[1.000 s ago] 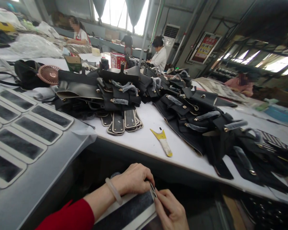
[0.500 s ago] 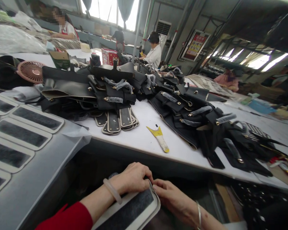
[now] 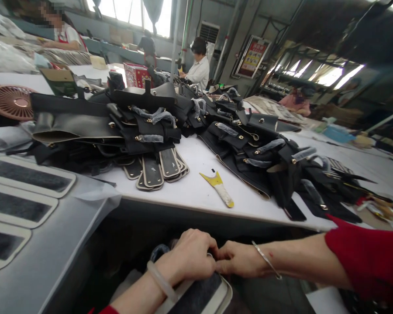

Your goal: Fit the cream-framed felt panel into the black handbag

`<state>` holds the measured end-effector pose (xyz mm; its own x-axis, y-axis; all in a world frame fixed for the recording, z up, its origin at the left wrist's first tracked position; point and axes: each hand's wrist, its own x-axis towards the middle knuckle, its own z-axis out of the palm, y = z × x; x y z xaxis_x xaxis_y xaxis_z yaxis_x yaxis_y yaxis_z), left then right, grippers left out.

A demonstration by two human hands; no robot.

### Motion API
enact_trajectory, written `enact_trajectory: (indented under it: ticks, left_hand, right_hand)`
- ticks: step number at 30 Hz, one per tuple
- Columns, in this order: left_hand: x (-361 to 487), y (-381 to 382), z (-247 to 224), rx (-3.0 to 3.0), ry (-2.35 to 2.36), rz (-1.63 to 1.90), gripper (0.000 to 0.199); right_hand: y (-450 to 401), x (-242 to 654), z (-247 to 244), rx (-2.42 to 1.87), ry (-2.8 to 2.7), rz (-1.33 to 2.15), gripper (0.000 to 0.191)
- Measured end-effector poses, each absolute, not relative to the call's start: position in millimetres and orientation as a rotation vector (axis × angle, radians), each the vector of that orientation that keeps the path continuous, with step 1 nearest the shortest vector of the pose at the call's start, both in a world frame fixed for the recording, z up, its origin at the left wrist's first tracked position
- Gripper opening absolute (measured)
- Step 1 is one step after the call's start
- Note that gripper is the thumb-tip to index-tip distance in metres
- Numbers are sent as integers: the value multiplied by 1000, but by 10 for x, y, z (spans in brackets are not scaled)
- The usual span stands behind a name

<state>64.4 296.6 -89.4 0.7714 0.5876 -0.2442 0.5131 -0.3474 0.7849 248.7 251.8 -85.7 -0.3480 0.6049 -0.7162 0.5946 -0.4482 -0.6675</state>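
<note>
A dark panel with a cream border [image 3: 198, 295] lies low in front of me, its near part cut off by the picture's bottom edge. My left hand [image 3: 194, 254] is closed over the panel's far edge with curled fingers. Against its fingertips, my right hand [image 3: 238, 259] is pinched at the same edge. What lies between the right fingers is hidden. Just behind the left wrist is a dark, plastic-wrapped loop [image 3: 159, 252], partly covered.
Black bag pieces with plastic-wrapped handles [image 3: 144, 131] are heaped on the white table [image 3: 190, 198]. A yellow-and-white forked tool [image 3: 218, 188] and small bordered panels [image 3: 153, 171] lie near its edge. Larger panels [image 3: 16, 205] cover a grey surface at left. Several people work farther back.
Both hands stay together at the panel's edge, which has shifted slightly right and down in view. My right forearm has swung up, so it now reaches in from the right with its red sleeve showing.
</note>
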Motion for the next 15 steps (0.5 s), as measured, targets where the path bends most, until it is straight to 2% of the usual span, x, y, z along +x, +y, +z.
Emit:
enact_trajectory:
  ticks: [5, 10, 12, 15]
  left_hand:
    - [311, 3002, -771, 1801, 881, 106, 38]
    - [-90, 2696, -697, 1711, 1074, 231, 35]
    - [-177, 2516, -687, 1710, 1161, 279, 34]
    - [-188, 2293, -673, 1715, 1294, 311, 25]
  right_hand:
    - [2576, 2403, -793, -1856, -1840, 1820, 21]
    - [2487, 2437, -726, -1675, -1845, 1876, 21]
    - [2416, 2492, -748, -1583, -1712, 1924, 29]
    - [2349, 2552, -894, -1541, -1392, 1993, 56]
